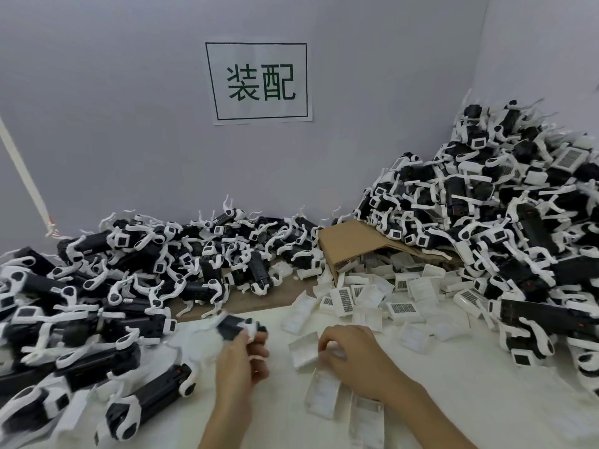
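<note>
Head view, left hand [241,361] gripping part [235,325], right hand [350,351] pinching cover [303,350]

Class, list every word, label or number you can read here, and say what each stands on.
"装配": green print in a frame, on the paper sign stuck to the wall.
Dark grid patches on the white covers: too small to read.

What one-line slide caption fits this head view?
Left hand grips a black-and-white part; right hand holds a white cover, between heaps of parts.
</note>
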`<state>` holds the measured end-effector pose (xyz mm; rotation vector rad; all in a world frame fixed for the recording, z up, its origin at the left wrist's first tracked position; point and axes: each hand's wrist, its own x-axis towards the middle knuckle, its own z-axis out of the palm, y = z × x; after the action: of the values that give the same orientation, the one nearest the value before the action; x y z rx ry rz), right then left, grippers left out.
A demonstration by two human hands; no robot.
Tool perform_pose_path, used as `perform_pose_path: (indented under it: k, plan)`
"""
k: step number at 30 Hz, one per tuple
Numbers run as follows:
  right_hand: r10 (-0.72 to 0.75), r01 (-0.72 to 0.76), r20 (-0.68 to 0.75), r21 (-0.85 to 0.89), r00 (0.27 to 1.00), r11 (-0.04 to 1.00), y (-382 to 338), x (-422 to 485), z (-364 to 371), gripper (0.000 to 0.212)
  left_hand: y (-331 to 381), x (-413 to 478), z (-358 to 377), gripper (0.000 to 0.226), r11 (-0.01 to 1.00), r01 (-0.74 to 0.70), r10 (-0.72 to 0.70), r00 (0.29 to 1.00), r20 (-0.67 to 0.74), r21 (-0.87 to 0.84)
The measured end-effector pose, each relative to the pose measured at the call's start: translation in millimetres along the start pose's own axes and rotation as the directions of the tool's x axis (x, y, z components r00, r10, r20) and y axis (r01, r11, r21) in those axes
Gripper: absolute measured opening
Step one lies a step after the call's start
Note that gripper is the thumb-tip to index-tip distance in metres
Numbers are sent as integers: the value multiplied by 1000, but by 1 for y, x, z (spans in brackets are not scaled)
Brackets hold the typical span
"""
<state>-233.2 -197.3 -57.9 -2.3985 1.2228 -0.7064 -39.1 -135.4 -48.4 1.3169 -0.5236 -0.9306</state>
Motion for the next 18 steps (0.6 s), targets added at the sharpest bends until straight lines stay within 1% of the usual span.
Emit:
perform_pose_path:
  k: [2,4,6,8,9,11,12,13,15,18]
  plan:
    - [8,-8,-41,19,999,1000,-3,1,-1,9,-3,-11,10,44,989,-89,72,987,143,117]
    - [24,-17,-93,75,995,997,-5,2,-2,10,-7,-21,19,45,968,-165,107,953,284,191]
    - [58,-40,-129,136,990,990,-7,1,-4,11,-11,-27,23,43,935,-249,139,912,386,253]
    - [71,-39,-164,190,984,981,-8,0,-5,13,-15,-28,24,38,868,-369,204,875,440,332]
    - [76,-33,-181,229,981,973,-9,0,-6,13,-17,-27,23,35,817,-436,241,853,464,378]
    - [107,-31,-199,351,974,936,-13,0,-7,13,-19,-27,22,30,703,-548,295,805,515,453]
    - [130,-35,-202,416,971,909,-14,0,-8,12,-19,-26,22,28,673,-578,307,786,537,462]
    - [153,-40,-202,475,967,879,-15,0,-8,9,-19,-26,21,27,670,-589,309,774,552,451]
    - [185,-42,-202,558,962,828,-16,1,-8,5,-18,-26,20,27,716,-572,311,774,551,399]
    - [226,-28,-229,642,947,766,-15,3,-9,33,-18,-26,18,26,780,-542,334,783,524,313]
